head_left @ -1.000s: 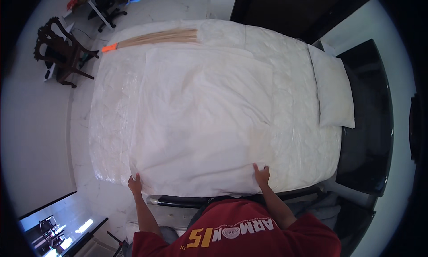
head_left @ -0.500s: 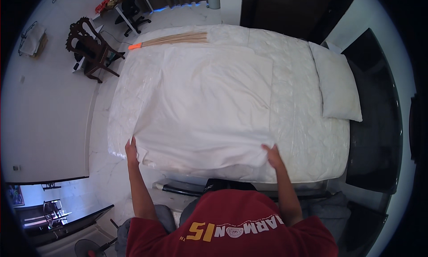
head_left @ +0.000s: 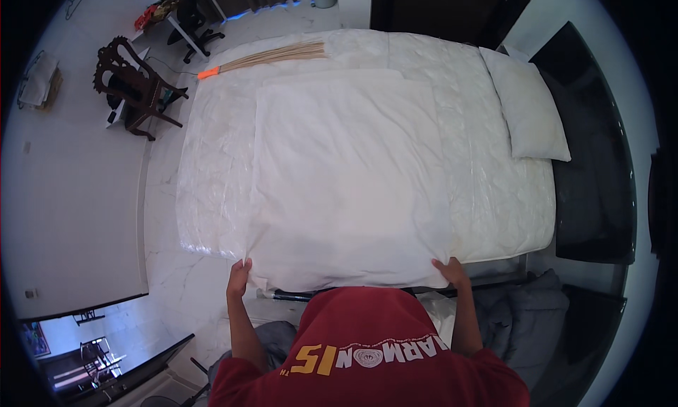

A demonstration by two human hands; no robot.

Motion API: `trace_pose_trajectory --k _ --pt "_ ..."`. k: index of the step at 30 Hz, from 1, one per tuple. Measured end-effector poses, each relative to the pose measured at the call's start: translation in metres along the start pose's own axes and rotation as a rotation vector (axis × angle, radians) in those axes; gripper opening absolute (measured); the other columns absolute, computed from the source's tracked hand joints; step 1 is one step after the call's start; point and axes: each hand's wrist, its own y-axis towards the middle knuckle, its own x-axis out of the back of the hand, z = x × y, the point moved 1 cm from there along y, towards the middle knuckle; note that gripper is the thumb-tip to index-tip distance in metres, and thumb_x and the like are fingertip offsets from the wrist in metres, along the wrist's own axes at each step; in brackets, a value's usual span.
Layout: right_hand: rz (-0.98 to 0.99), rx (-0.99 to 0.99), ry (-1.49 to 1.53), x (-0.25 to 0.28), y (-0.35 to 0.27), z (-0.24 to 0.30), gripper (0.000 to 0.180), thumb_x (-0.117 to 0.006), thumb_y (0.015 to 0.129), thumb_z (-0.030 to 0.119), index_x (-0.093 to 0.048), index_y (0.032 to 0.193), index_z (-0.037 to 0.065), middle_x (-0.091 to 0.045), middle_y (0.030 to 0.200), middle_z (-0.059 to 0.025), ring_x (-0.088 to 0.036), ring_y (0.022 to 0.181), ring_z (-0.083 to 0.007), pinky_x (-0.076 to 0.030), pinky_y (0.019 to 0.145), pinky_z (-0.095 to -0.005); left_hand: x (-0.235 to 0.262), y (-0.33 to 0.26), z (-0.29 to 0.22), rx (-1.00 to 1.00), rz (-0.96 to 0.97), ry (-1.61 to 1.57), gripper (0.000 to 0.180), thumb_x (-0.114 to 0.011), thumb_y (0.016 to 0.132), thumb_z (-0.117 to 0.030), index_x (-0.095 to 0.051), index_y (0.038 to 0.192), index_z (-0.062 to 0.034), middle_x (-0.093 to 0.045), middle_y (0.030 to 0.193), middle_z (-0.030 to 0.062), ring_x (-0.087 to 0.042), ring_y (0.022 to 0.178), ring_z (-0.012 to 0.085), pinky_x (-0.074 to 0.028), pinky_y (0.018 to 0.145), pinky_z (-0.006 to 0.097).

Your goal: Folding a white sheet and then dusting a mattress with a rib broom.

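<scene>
Pale marble-like floor (head_left: 176, 280), a dark carved wooden chair (head_left: 134, 85), perhaps a desk (head_left: 166, 15) behind.

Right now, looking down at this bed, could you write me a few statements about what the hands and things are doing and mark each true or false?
1. Both hands grip the near edge of the white sheet. True: the left hand holds its left corner and the right hand its right corner.
2. The pillow lies under the sheet. False: it lies uncovered at the right end of the mattress, apart from the sheet.
3. A bundle of thin sticks with an orange handle lies on the far edge of the mattress. True.
4. The dark wooden chair stands on the bed. False: it stands on the floor, off the far left corner.
</scene>
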Motion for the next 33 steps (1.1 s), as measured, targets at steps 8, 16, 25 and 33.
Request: trace_pose_trajectory --k 8,16,25,33 --pt "-0.158 0.064 1.017 0.055 -0.007 0.080 0.047 -0.063 0.087 0.031 -0.049 0.116 -0.004 -0.063 0.102 -0.0137 -0.063 0.092 -0.0242 -0.051 0.082 -0.0361 -0.018 0.025 -0.147 -0.166 0.266 -0.825 0.049 -0.047 0.093 -0.038 -0.050 0.124 -0.0010 -0.060 0.117 0.0130 -0.059 0.104 0.0271 -0.047 0.092 0.041" --pt "-0.027 0.286 1.340 0.080 0.080 0.136 0.031 -0.063 0.086 0.029 -0.057 0.101 0.003 -0.063 0.094 -0.0091 -0.062 0.090 -0.0210 -0.050 0.079 -0.0351 -0.065 0.140 -0.237 -0.297 0.196 -0.946 0.022 -0.048 0.094 -0.027 -0.058 0.099 -0.0075 -0.063 0.092 0.0043 -0.062 0.086 0.0181 -0.050 0.082 0.036" --pt "-0.080 0.421 1.364 0.119 0.270 0.268 0.066 -0.054 0.088 0.053 -0.041 0.127 0.003 -0.046 0.128 -0.0142 -0.045 0.121 -0.0254 -0.038 0.099 -0.0396 -0.171 0.265 -0.346 -0.352 0.007 -0.898 0.048 -0.040 0.096 -0.040 -0.041 0.136 -0.0119 -0.048 0.132 0.0100 -0.046 0.120 0.0302 -0.036 0.102 0.043" --pt "-0.573 0.026 -0.287 -0.021 0.292 0.153 0.075 -0.072 0.071 0.044 -0.042 0.131 0.009 -0.039 0.138 -0.0200 -0.035 0.129 -0.0368 -0.036 0.100 -0.0513 -0.164 0.277 -0.151 -0.078 -0.312 0.930 0.078 -0.066 0.078 -0.045 -0.027 0.144 -0.0290 -0.009 0.151 0.0233 -0.003 0.138 0.0462 -0.019 0.104 0.063"
